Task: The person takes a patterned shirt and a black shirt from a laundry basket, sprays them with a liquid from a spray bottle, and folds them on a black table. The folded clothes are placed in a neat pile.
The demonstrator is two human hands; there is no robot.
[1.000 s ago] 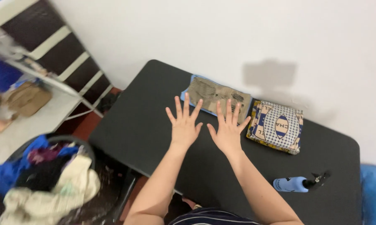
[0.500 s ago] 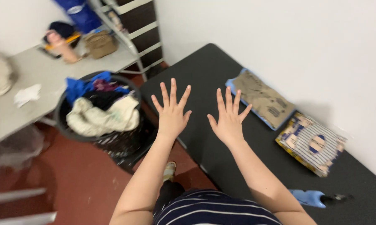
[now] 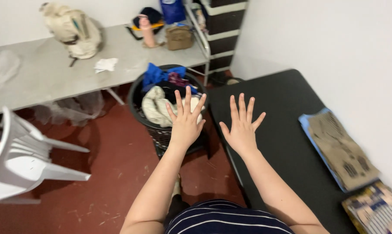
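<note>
Hands spread, empty: left hand (image 3: 186, 123) over laundry basket (image 3: 161, 132), right hand (image 3: 242, 128) over black table (image 3: 287, 143); red floor (image 3: 96, 173).

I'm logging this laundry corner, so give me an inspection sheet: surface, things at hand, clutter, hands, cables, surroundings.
Surface: black table, matte, beside a white wall.
Things at hand: laundry basket, black, heaped with clothes; two folded cloths, tan one and patterned one, lie on the table.
Clutter: grey bench carries a beige bag, a crumpled tissue and a brown pouch.
Hands: left hand and right hand raised, fingers spread, holding nothing.
Cables: nothing seen.
Surroundings: red floor, white plastic chair, drawer unit.
</note>
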